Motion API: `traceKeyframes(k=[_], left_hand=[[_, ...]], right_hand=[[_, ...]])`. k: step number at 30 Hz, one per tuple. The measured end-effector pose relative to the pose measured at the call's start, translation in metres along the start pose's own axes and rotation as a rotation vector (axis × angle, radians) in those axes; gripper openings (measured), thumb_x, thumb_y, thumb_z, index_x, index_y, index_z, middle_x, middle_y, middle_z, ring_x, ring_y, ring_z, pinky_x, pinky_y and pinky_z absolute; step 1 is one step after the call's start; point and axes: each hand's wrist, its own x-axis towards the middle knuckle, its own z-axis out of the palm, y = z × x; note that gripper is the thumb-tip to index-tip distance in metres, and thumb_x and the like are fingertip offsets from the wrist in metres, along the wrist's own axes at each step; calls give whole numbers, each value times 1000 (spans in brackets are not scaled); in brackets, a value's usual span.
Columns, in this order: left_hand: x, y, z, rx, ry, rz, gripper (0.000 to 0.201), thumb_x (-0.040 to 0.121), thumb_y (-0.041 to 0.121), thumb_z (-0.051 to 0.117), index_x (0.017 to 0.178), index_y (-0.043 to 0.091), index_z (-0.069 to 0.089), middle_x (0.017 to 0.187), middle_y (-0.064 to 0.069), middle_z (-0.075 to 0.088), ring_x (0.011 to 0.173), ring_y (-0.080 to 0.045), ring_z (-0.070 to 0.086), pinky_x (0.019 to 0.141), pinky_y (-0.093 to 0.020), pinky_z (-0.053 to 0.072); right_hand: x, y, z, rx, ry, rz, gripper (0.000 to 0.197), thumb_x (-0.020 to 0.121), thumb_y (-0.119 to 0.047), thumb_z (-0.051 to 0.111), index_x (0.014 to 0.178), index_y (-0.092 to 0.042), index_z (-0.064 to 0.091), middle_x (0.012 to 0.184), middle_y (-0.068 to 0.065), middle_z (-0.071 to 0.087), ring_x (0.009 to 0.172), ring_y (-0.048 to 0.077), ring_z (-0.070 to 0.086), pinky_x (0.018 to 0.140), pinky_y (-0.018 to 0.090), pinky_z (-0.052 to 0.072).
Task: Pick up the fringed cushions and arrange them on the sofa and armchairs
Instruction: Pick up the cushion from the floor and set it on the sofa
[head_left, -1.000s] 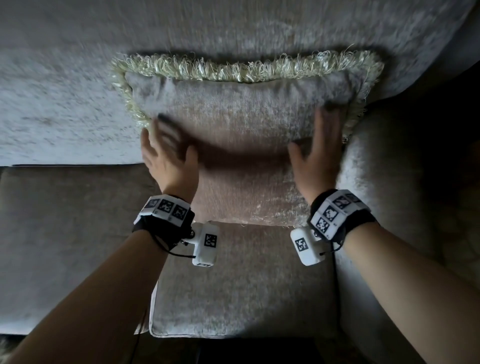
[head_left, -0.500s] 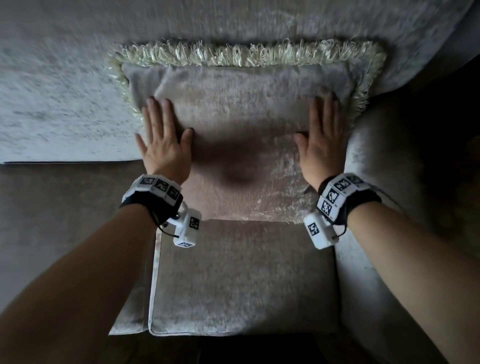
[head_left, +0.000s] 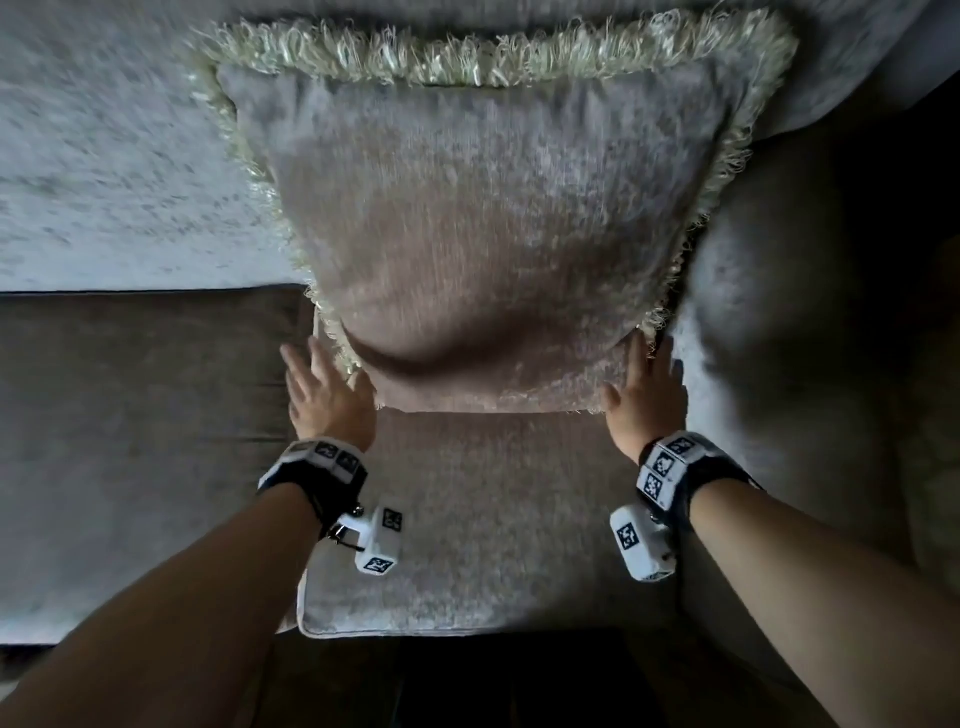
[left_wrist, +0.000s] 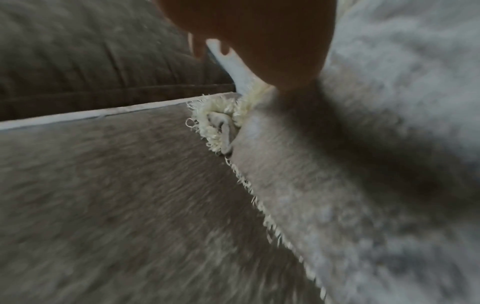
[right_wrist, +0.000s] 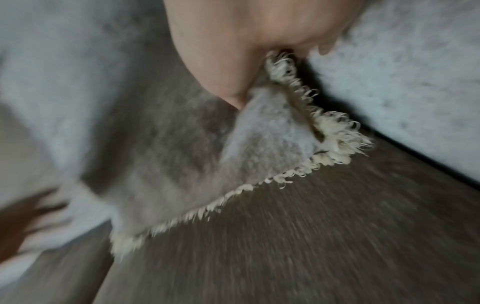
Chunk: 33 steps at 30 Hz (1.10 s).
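Fringed cushion (head_left: 488, 234), a square grey-beige velvety one edged with pale cream fringe, stands propped against the grey velvet sofa backrest (head_left: 104, 156), its lower edge sitting on the light grey seat cushion (head_left: 483, 519) at the right end of the sofa. From my head view it fills the 12 o'clock part of the picture, with the rounded grey sofa arm (head_left: 779, 364) just beside it at 3 o'clock and a darker brown-grey seat cushion (head_left: 130, 441) at 9 o'clock. My left hand (head_left: 324, 395) is at the lower left corner of the cushion, at about 8 o'clock from its middle, fingers straight and close together, touching the fringe there. My right hand (head_left: 647, 400) is at the lower right corner, at about 4 o'clock, fingers straight and together, laid along the cushion's side between it and the sofa arm. In the left wrist view my left hand (left_wrist: 259, 41) is at 12 o'clock, its thumb side against the cushion face above the curled corner fringe (left_wrist: 215, 123); how the fingers lie I cannot tell there. In the right wrist view my right hand (right_wrist: 246, 41) presses its thumb onto the cushion face beside the corner fringe (right_wrist: 335, 139). All views are smeared with motion blur.
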Motion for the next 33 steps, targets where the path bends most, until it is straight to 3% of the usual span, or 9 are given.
traceKeyframes(k=[1,5,7,10,13,15,20,27,33], left_hand=[[-1,-5,0,-87,10,-5,78,95,33,52,157,23,7,164,-14,-2,149,-35,14,119,-49,23],[-19,8,12,-167,-40,393,84,93,15,56,157,21,3,164,-11,-7,150,-33,11,118,-43,23],[-16,10,27,-175,-206,291,86,94,18,55,157,20,-3,165,-10,-6,148,-36,19,113,-45,32],[-1,-6,39,-153,-457,-56,60,99,26,47,153,14,26,154,-20,35,136,-40,41,108,-42,34],[-2,-19,43,-143,-354,-22,55,96,24,47,149,13,33,151,-19,39,133,-40,44,109,-45,36],[-4,-18,51,-168,-253,52,60,92,15,49,148,3,29,151,-22,35,135,-42,39,111,-51,35],[8,-11,76,-88,-442,-6,76,87,24,56,152,13,18,154,-15,35,131,-43,44,107,-49,38],[13,-17,85,-18,-437,2,88,82,27,60,153,5,15,159,-17,24,145,-37,26,118,-50,25],[-4,-10,72,113,-448,-60,67,86,19,52,146,2,29,155,-15,31,142,-37,31,117,-47,27]], right_hand=[[-5,1,1,19,53,-26,81,93,-25,59,157,-19,10,164,18,3,150,39,12,117,56,26],[-18,-20,25,-9,89,-404,80,87,-19,64,155,-26,22,164,16,4,148,44,14,115,57,30],[-13,-23,36,-21,0,-345,89,86,-21,67,156,-28,13,165,12,-5,149,44,7,111,59,36],[-9,-7,45,33,-137,-129,96,89,-22,63,156,-26,-6,163,3,-20,152,35,0,101,51,49],[-21,-4,43,127,-161,117,88,94,-23,57,157,-21,-6,164,5,-16,148,33,24,96,47,51],[-27,-8,48,159,-160,118,88,94,-20,58,157,-24,-4,165,8,-11,131,35,50,85,42,56],[-13,-4,66,105,-318,67,104,91,-17,62,153,-32,-21,163,11,-21,87,29,67,54,30,48],[-10,10,71,-50,-396,66,101,90,-11,59,153,-17,-21,163,6,-23,124,34,54,75,35,53],[-15,9,69,-63,-425,115,103,88,-18,61,153,-14,-19,163,7,-20,146,33,27,106,46,44]])
